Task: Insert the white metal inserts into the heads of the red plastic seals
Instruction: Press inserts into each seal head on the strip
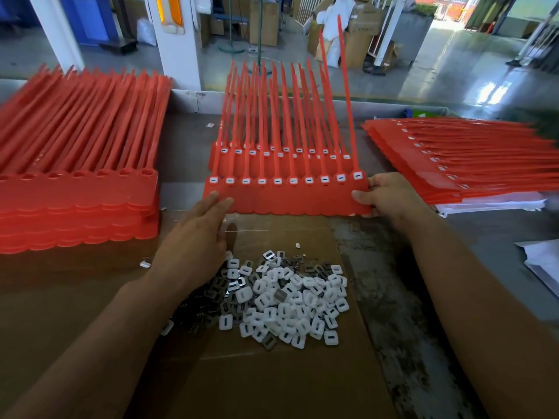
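1. At the bench centre, head view: the front strip of red seals (287, 201) lies flat just beyond the cardboard sheet (272, 373). All ten of its heads show white inserts (293, 180) seated.
2. The right hand (384, 195) pinches the strip's right end, thumb on its face. The left hand (196, 234) is flat, fingers straight, fingertips touching the strip's left edge and gripping nothing.
3. Judged step: clearing the finished strip toward the filled stack (453, 167) at right. Grasp the left end before lifting. Keep the strip level, heads up, so no insert drops.
4. The loose insert pile (287, 297) sits near the wrists. The unfilled stack (78, 201) waits at left.
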The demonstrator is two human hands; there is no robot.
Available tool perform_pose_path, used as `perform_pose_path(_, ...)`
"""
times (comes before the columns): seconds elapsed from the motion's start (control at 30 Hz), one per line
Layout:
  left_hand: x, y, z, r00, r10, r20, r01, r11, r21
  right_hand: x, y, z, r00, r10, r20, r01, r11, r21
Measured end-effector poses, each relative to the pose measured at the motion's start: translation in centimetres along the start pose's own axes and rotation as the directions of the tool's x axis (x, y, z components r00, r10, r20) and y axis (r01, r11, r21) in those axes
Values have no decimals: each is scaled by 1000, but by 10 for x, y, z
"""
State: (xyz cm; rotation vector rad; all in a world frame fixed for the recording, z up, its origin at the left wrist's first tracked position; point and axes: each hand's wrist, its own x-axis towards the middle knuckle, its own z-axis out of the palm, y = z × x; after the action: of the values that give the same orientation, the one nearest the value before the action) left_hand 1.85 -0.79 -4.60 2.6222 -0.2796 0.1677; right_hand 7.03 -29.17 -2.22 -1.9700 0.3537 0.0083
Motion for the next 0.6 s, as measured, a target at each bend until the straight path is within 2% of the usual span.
perform_pose_path(0.13,0,1,0,1000,-14,19,13,1000,4,10,-5,9,998,7,-62,-4,999,37)
perform_pose_path(0.4,1,0,0,999,-22,39,20,999,29,30,-16,21,982,-4,-188,-11,997,-79)
perform_pose_path(0.47,1,1,0,999,-9,34,8,999,33,33,-15,22,974,-23,-226,-15,986,-166)
perform_pose_path(0.6,2,0,0,999,-2,41,1,999,36,29,-10,23,931,-212,-297,58,890,-451)
